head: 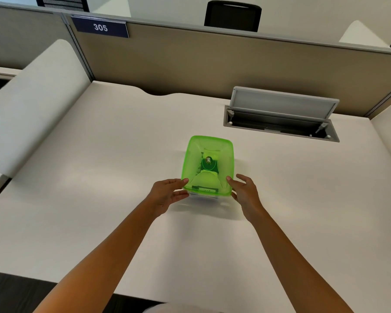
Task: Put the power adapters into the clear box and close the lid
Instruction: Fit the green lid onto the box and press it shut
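Observation:
A clear box sits in the middle of the white desk, covered by a translucent green lid (209, 164). Only a thin strip of the box's clear wall (203, 195) shows under the lid's near edge. Through the lid I make out pale and dark shapes inside, probably the power adapters (207, 177). My left hand (168, 193) is at the lid's near left corner, fingers spread, fingertips touching the rim. At the near right corner my right hand (244, 190) has its fingers apart too, touching the lid's edge. Neither hand grips anything.
An open grey cable hatch (280, 116) with its flap raised is sunk into the desk (99, 177) at the back right. A beige partition (190, 62) with a "305" sign (100, 27) closes the back. A white side panel (32, 105) stands left.

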The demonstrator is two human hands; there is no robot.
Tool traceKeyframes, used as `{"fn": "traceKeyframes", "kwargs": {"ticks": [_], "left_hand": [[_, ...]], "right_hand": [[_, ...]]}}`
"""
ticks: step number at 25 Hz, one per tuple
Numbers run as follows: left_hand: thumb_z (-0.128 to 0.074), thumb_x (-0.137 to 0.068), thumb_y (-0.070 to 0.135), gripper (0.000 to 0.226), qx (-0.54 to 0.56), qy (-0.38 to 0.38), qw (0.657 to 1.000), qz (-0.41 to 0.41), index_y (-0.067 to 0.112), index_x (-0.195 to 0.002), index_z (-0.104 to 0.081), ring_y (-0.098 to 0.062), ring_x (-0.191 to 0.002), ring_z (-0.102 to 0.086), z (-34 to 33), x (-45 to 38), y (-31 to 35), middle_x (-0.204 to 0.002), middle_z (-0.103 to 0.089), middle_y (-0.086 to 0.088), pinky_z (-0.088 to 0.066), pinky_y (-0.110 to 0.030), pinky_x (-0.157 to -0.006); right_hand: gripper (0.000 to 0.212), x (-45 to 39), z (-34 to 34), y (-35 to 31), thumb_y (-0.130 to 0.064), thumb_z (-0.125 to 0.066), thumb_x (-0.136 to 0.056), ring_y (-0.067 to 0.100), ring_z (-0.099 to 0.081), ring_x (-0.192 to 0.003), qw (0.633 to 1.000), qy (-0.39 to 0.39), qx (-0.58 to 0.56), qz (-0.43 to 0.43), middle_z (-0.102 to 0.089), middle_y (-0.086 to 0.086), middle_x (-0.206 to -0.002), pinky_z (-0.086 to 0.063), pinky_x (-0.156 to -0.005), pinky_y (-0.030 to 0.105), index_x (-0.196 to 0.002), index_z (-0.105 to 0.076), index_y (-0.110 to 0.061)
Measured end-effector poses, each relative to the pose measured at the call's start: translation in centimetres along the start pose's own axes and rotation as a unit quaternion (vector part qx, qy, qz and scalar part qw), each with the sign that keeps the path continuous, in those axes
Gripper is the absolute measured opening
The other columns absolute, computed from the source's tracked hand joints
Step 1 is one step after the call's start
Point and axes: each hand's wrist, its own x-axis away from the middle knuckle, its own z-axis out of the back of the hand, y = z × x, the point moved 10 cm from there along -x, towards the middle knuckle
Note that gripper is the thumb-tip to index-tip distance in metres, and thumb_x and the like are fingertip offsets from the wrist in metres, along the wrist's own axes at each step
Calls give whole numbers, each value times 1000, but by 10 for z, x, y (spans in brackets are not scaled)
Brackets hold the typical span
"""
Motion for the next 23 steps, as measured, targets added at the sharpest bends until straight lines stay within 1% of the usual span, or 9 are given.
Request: {"fn": "traceKeyframes", "kwargs": {"ticks": [2,4,5,7,10,14,17,19,23], "left_hand": [[-72,-83,0,28,8,9,1000,-4,-10,-108,-63,-30,-80,-72,1,-1,-2,-96,-72,-20,-63,-33,-70],[-71,-84,-1,19,13,9,1000,-6,-7,-100,-65,-28,-76,-74,2,-2,-5,-91,-74,-17,-63,-32,-68],[-70,-85,-1,14,12,8,1000,-8,-6,-97,-65,-27,-76,-75,1,-2,-4,-89,-75,-16,-63,-32,-68],[-68,-86,-1,8,3,1,1000,-13,-4,-92,-66,-27,-77,-74,-1,-2,-3,-87,-75,-16,-63,-32,-70],[-67,-87,0,5,-10,-4,1000,-20,-4,-90,-66,-28,-77,-74,-3,-2,-1,-86,-75,-15,-63,-33,-72],[-66,-88,-1,4,-9,-5,1000,-23,-4,-90,-64,-27,-75,-75,-5,-1,0,-87,-73,-15,-63,-33,-71],[-65,-88,-1,4,-8,-5,1000,-21,-4,-90,-64,-28,-76,-74,-6,0,0,-89,-73,-16,-63,-33,-71],[-65,-88,-1,4,-4,-5,1000,-20,-4,-90,-63,-28,-76,-74,-6,0,-1,-90,-72,-17,-63,-33,-72],[-66,-87,-2,7,8,-1,1000,-19,-4,-92,-61,-28,-75,-75,-6,0,-3,-91,-71,-18,-63,-35,-71]], "right_hand": [[44,7,2,4,-27,-74,-84,17,-66,-96,999,-15,-34,-15,-68,8,-112,-52,-81,29,-121,-59,-11],[37,13,2,6,-23,-72,-86,13,-63,-84,998,-25,-57,-18,-68,6,-102,-52,-77,27,-117,-62,-5],[36,15,3,6,-20,-72,-86,12,-63,-81,997,-28,-67,-17,-68,5,-96,-53,-77,27,-116,-62,-3],[38,19,1,8,-15,-74,-84,14,-64,-82,996,-36,-83,-17,-68,6,-95,-54,-77,27,-117,-60,-2],[43,24,-3,14,-12,-78,-79,19,-68,-89,994,-48,-100,-22,-68,14,-105,-58,-75,26,-116,-59,0],[42,24,-2,18,-12,-79,-78,20,-68,-88,994,-29,-108,-3,-68,22,-109,-58,-79,27,-113,-61,4],[42,21,0,19,-11,-80,-78,22,-68,-89,994,-17,-104,11,-66,27,-115,-58,-76,26,-112,-62,4],[42,20,0,20,-12,-80,-77,23,-69,-88,996,-8,-91,19,-65,27,-115,-58,-76,27,-112,-62,4],[40,22,6,15,-15,-81,-77,25,-69,-87,997,34,-45,58,-65,20,-111,-59,-77,29,-110,-62,-1]]}}
